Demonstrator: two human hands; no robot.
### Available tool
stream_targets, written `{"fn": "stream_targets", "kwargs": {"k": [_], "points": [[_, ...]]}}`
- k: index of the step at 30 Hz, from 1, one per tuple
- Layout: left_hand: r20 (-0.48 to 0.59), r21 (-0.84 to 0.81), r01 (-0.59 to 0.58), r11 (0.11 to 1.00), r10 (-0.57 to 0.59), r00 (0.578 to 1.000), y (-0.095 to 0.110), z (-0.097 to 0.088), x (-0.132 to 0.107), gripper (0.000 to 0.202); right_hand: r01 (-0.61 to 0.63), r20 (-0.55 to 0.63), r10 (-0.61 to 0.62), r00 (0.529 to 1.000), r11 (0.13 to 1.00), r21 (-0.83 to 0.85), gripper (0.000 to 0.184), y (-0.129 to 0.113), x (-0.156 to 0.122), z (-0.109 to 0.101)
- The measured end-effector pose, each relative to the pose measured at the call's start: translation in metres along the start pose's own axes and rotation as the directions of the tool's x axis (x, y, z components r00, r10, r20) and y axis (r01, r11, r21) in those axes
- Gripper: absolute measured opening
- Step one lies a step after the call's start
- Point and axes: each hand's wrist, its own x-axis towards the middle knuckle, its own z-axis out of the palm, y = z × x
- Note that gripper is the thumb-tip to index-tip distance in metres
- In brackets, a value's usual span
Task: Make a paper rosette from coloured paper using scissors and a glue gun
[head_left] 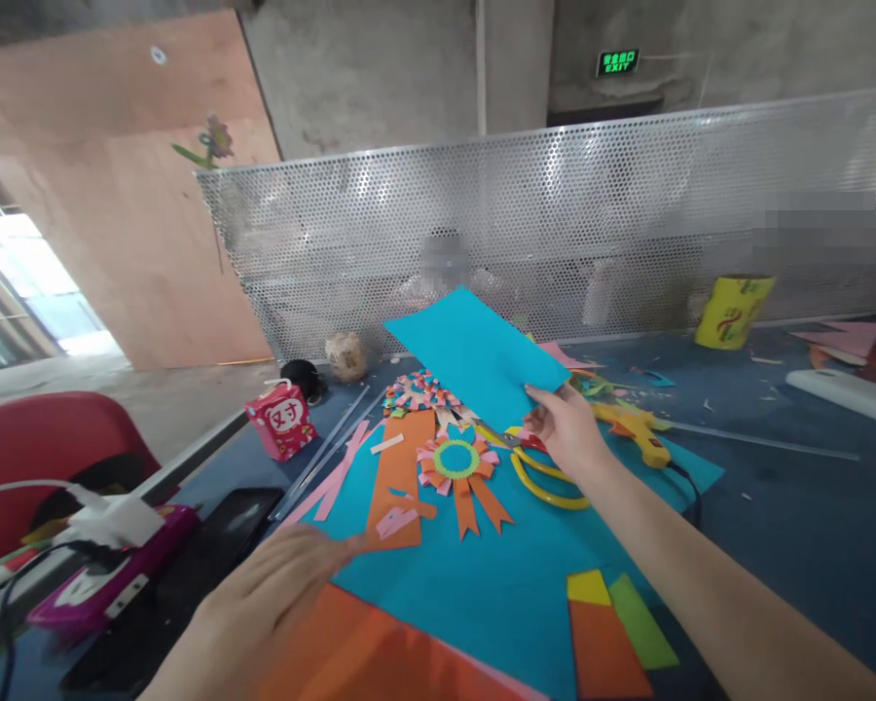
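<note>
My right hand (pixel 565 424) pinches a blue sheet of paper (pixel 474 350) by its near right corner and holds it above the table. My left hand (pixel 270 579), a little blurred, has its fingers stretched out low over the near left, beside an orange paper strip (pixel 403 458) with small pink scraps on it. Between the hands lies a paper rosette (pixel 456 458) with a blue centre, pink and orange loops and two orange tails. Yellow-handled scissors (pixel 547 492) rest partly behind my right hand. Another multicoloured rosette (pixel 416 391) is partly covered by the raised sheet.
A yellow glue gun (pixel 635 428) with a black cord lies to the right. Orange and green paper pieces (pixel 605 643) are near me. At left are a purple power strip (pixel 131 574), a black phone-like slab (pixel 190 574) and a pink box (pixel 281 421). A perforated metal screen (pixel 380 214) stands behind.
</note>
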Motion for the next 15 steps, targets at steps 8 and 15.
{"fn": "stream_targets", "kwargs": {"k": [8,15], "points": [[0.196,-0.310,0.123,0.943,-0.063,0.978,-0.003,0.055,0.159,0.023,0.222,-0.112,-0.214,0.970,0.973,0.067,0.027,-0.016,0.015,-0.015],[0.191,-0.465,0.108,0.879,-0.020,0.981,0.018,0.149,0.263,0.026,0.249,-0.109,-0.241,0.964,0.967,0.058,0.029,-0.010,0.015,-0.016]]}}
